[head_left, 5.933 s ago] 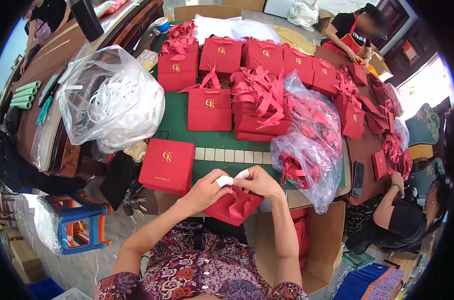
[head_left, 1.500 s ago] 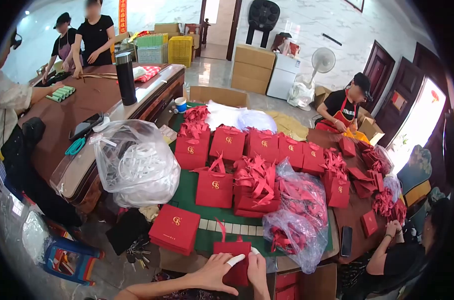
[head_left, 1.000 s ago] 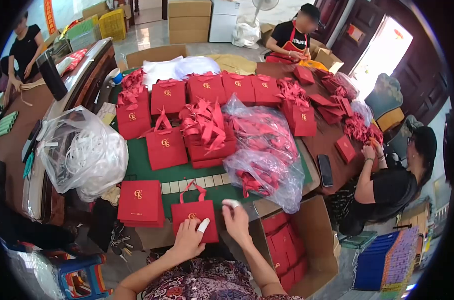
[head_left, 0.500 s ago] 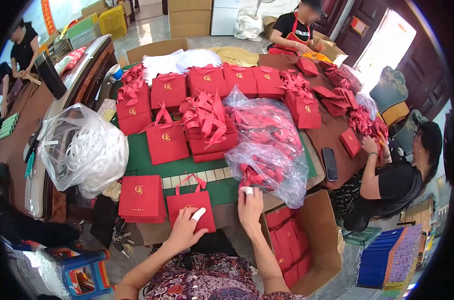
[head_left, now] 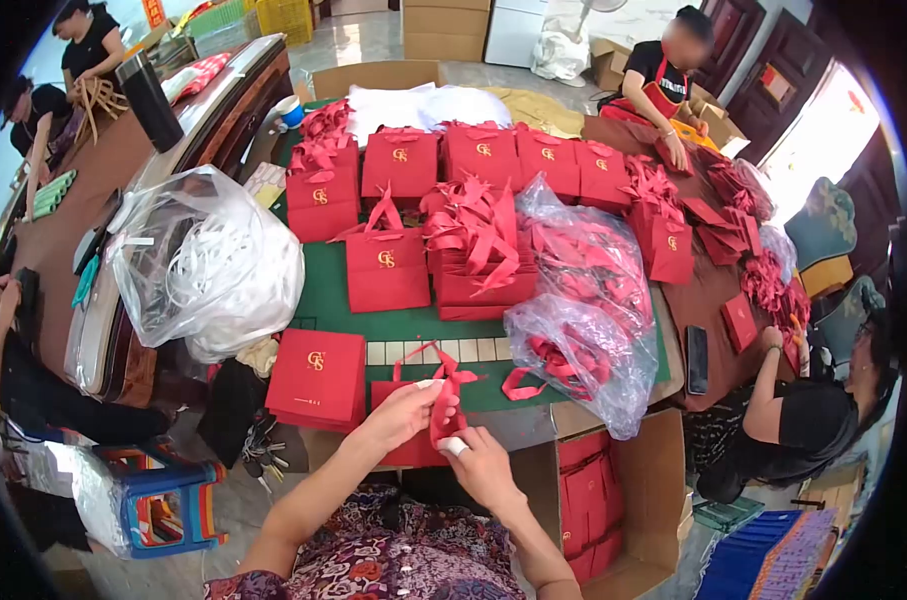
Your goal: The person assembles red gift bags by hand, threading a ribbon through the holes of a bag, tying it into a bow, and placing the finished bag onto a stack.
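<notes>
In front of me on the table's near edge lies a red paper gift bag (head_left: 411, 456) with ribbon handles, partly covered by my hands. A loose red ribbon (head_left: 439, 418) hangs over it. My left hand (head_left: 401, 418) pinches the ribbon's upper part, and my right hand (head_left: 481, 472) closes on its lower end. White covers are on fingers of both hands. To the left stands a stack of red bags (head_left: 318, 378) with gold lettering. A clear plastic bag of red ribbons (head_left: 585, 335) lies to the right.
Rows of red bags (head_left: 401, 165) stand across the green mat (head_left: 318, 275). A plastic bag of white straps (head_left: 218, 270) lies left. At my right is an open carton (head_left: 653, 480) of red bags. A phone (head_left: 695, 360) lies farther right. Other people work around the tables.
My right hand has come from the ribbon bag to the gift bag with a red ribbon. My left hand has lifted from the bag's front and now grips the ribbon. The view has shifted.
</notes>
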